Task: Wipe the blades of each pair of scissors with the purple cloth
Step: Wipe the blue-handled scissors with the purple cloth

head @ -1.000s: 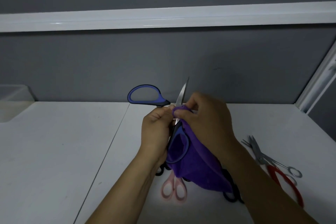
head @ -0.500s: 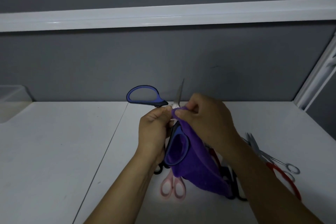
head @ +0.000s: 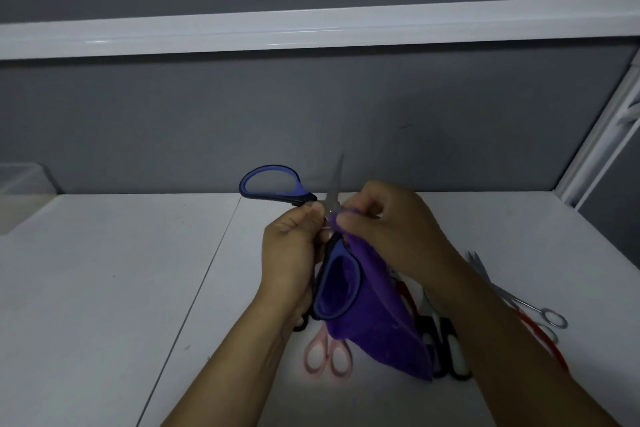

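Gripping the blue-handled scissors close to their pivot, the left hand holds them up above the white table, fingers curled round the metal; the scissors are spread wide, one handle loop reaching up and to the left, the other hanging down beside the left palm; one blade points upward in front of the grey wall, while the other blade is hidden; the right hand pinches the top of the purple cloth between thumb and fingertips, just beside the base of the upright blade, though whether the cloth is folded round hidden metal I cannot tell; the rest of the cloth hangs down behind the lower loop and under the right wrist; pink-handled scissors lie on the table below the hands, black-handled scissors partly under the cloth's lower edge, and red-handled scissors with a small silver pair lie to the right of the right forearm; a white rail crosses the wall above.
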